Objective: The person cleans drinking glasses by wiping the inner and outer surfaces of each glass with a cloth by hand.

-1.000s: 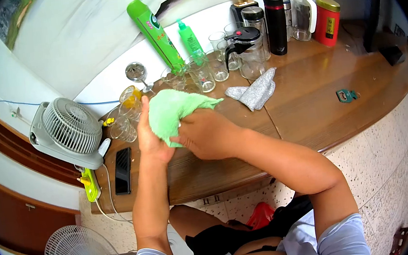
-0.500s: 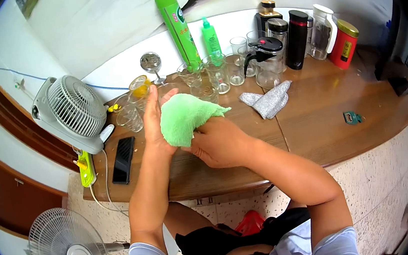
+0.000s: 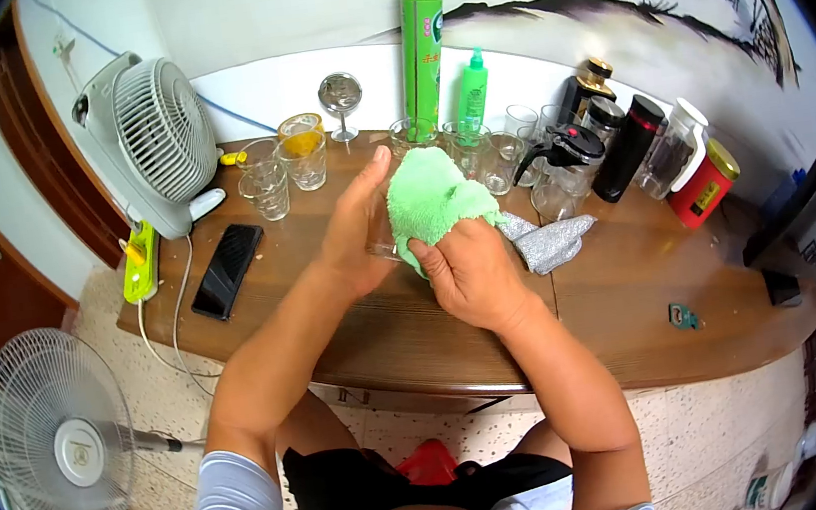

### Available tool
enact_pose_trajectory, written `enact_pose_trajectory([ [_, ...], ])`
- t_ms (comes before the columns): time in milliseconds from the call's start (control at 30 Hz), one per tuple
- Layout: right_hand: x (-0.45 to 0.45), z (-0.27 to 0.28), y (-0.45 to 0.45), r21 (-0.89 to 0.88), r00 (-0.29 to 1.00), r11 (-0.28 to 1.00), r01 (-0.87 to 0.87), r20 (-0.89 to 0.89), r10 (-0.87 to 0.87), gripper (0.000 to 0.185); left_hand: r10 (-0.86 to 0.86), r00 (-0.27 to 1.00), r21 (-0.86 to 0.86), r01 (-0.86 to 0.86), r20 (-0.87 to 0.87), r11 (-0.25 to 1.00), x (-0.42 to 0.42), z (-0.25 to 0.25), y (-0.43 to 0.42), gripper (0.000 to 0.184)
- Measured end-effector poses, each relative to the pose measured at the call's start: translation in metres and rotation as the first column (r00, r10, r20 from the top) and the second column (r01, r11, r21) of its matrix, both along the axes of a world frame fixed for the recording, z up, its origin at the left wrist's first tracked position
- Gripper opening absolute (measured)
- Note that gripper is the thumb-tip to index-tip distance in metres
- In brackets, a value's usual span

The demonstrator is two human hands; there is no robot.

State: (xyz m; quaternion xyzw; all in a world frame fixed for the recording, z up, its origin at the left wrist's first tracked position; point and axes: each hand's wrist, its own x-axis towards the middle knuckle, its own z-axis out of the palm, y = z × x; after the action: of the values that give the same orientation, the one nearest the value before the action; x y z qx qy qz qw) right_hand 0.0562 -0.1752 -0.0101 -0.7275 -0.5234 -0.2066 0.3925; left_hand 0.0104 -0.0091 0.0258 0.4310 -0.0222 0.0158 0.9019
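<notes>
My left hand (image 3: pixel 357 231) is wrapped round a clear drinking glass (image 3: pixel 383 242), of which only a part shows beside the palm. A fluffy green cloth (image 3: pixel 434 197) covers most of the glass. My right hand (image 3: pixel 478 272) grips this cloth, its thumb bent and its fingers pressed into the folds. How far the cloth reaches inside the glass is hidden. Both hands are above the wooden table (image 3: pixel 408 341), near its middle. Behind them stand several clear glasses (image 3: pixel 305 161) and a silver-grey cloth (image 3: pixel 557 241) lies to the right.
Left are a black phone (image 3: pixel 227 271), a small fan (image 3: pixel 163 132) and a power strip (image 3: pixel 141 265). A tall green can (image 3: pixel 423 52), green pump bottle (image 3: pixel 473 91), glass teapot (image 3: pixel 561 182), black flask (image 3: pixel 628 149) and red tin (image 3: pixel 705 186) line the back. A bottle opener (image 3: pixel 683 315) lies right.
The view has turned, so the table things appear shifted. My right hand has moved up against the cloth, which now stands higher, and part of the glass shows beside my left palm.
</notes>
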Motion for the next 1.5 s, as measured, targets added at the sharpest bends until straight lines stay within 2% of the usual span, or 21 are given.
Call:
enact_pose_trajectory([
  [33, -0.002, 0.001, 0.003, 0.038, 0.999, 0.999, -0.038, 0.016, 0.038, 0.014, 0.008, 1.0, -0.005, -0.008, -0.008, 1.0, 0.003, -0.002, 0.006, 0.061],
  [167, -0.006, -0.008, 0.012, 0.012, 0.988, 0.991, -0.136, 0.079, 0.135, 0.016, 0.103, 0.991, -0.031, -0.106, -0.087, 0.994, 0.014, -0.015, 0.026, 0.061],
  [233, -0.011, -0.008, 0.014, -0.012, 0.979, 0.986, -0.165, 0.123, 0.165, 0.016, 0.083, 0.993, -0.044, -0.087, -0.081, 0.995, 0.013, -0.016, 0.029, 0.063],
  [367, -0.011, -0.008, 0.012, -0.068, 0.984, 0.993, -0.094, 0.144, 0.103, 0.015, 0.017, 1.0, -0.093, -0.017, -0.002, 0.996, 0.025, -0.034, 0.029, 0.061],
  [433, -0.004, -0.012, 0.012, -0.036, 0.991, 0.998, -0.059, 0.119, 0.063, 0.014, -0.028, 0.998, -0.082, 0.033, 0.058, 0.996, 0.029, -0.039, 0.026, 0.06],
  [467, 0.0, -0.011, 0.013, -0.005, 0.992, 0.999, -0.048, 0.114, 0.048, 0.013, -0.107, 0.99, -0.067, 0.114, 0.096, 0.991, 0.031, -0.044, 0.027, 0.059],
  [600, 0.011, -0.015, 0.007, 0.034, 0.996, 0.998, 0.059, 0.067, -0.061, 0.018, -0.159, 0.987, -0.027, 0.16, 0.026, 0.987, 0.016, -0.027, 0.012, 0.059],
  [667, 0.012, -0.013, 0.007, 0.07, 0.996, 0.995, 0.068, 0.057, -0.072, 0.018, -0.156, 0.985, -0.036, 0.159, 0.07, 0.987, 0.018, -0.031, 0.01, 0.06],
  [767, 0.006, -0.006, 0.009, 0.101, 0.998, 0.995, 0.009, 0.061, -0.015, 0.017, -0.098, 0.989, -0.031, 0.102, 0.106, 0.994, 0.021, -0.034, 0.012, 0.061],
  [900, 0.001, -0.008, 0.011, 0.046, 0.998, 0.998, -0.048, 0.03, 0.047, 0.017, -0.032, 0.995, -0.078, 0.039, 0.091, 0.996, 0.029, -0.038, 0.024, 0.063],
  [1067, -0.003, -0.012, 0.014, 0.011, 0.994, 0.995, -0.096, 0.06, 0.096, 0.014, 0.062, 0.998, -0.109, -0.062, -0.008, 0.992, 0.028, -0.036, 0.027, 0.064],
  [1133, -0.004, -0.013, 0.013, -0.005, 0.992, 0.994, -0.109, 0.068, 0.109, 0.015, 0.1, 0.994, -0.089, -0.103, -0.046, 0.991, 0.017, -0.021, 0.022, 0.066],
  [1333, -0.005, -0.01, 0.017, 0.054, 0.983, 0.989, -0.134, 0.132, 0.126, 0.015, 0.09, 0.995, -0.06, -0.093, -0.048, 0.994, 0.023, -0.029, 0.026, 0.07],
  [1500, -0.003, -0.008, 0.012, 0.03, 0.994, 0.997, -0.077, 0.079, 0.074, 0.016, 0.027, 1.0, 0.018, -0.027, 0.013, 0.999, 0.023, -0.032, 0.025, 0.071],
])
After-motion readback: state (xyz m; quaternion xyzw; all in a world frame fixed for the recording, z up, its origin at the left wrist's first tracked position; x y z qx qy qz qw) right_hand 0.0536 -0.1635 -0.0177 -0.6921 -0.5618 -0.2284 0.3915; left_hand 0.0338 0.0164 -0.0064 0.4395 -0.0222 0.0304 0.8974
